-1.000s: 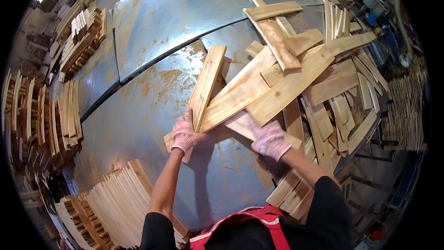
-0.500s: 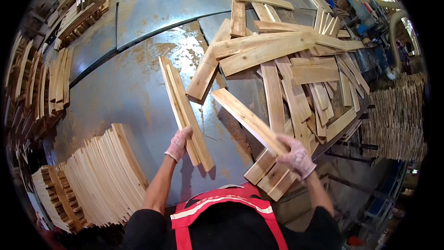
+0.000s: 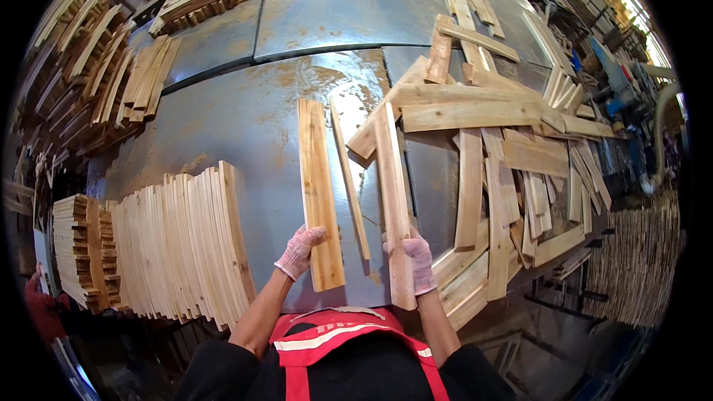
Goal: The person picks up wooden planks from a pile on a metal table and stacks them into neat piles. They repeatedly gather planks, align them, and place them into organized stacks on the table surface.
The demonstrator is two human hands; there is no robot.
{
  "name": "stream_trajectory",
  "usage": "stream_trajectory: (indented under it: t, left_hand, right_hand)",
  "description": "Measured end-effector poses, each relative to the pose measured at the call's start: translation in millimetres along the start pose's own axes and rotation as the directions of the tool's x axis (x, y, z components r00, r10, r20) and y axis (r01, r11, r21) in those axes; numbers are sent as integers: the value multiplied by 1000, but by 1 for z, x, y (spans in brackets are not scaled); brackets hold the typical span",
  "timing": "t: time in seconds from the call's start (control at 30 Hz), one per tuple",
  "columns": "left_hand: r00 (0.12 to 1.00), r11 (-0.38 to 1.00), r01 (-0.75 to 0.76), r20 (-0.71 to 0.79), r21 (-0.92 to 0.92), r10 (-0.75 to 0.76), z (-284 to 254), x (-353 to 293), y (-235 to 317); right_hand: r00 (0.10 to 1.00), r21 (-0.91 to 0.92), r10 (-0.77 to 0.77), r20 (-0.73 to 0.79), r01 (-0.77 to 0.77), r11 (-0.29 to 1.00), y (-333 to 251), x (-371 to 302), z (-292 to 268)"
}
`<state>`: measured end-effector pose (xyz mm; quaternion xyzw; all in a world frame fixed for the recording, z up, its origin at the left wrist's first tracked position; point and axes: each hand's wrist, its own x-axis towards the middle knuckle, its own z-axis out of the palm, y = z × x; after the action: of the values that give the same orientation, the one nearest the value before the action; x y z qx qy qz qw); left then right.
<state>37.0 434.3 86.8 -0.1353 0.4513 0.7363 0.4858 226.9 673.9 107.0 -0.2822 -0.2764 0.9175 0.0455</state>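
Observation:
My left hand (image 3: 298, 252), in a pale knitted glove, is closed on the near part of a flat wooden board (image 3: 318, 186) with its broad face up. My right hand (image 3: 420, 261), gloved too, grips the near part of a second board (image 3: 391, 186), tilted so that a side edge shows. Between these two, a narrow-looking board (image 3: 349, 178) stands on edge on the metal table (image 3: 223, 122), touched by neither hand. The fingers under the boards are partly hidden.
Loose boards (image 3: 471, 115) lie criss-crossed in a heap on the right. At the left, a tight row of boards (image 3: 182, 241) stands on edge. More stacked boards (image 3: 96, 67) fill the far left, and a tall stack (image 3: 631, 263) stands beyond the table's right side.
My right hand has brought its board leftward and turned it nearly straight ahead. The left board now shows its broad face, apart from the narrow one beside it. The view has shifted.

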Motion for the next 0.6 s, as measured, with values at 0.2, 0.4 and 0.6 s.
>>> stream_trajectory:
  t: [0.2, 0.4, 0.6]
  left_hand:
    - [933, 845, -164, -197, 508, 300, -37, 55, 80]
    - [834, 588, -236, -149, 774, 531, -15, 169, 251]
    - [724, 503, -444, -34, 741, 689, -34, 311, 362]
  right_hand:
    - [791, -981, -612, 8, 126, 150, 54, 89, 28]
    - [917, -940, -336, -215, -287, -183, 56, 141, 99]
    - [993, -759, 94, -74, -117, 641, -8, 157, 41]
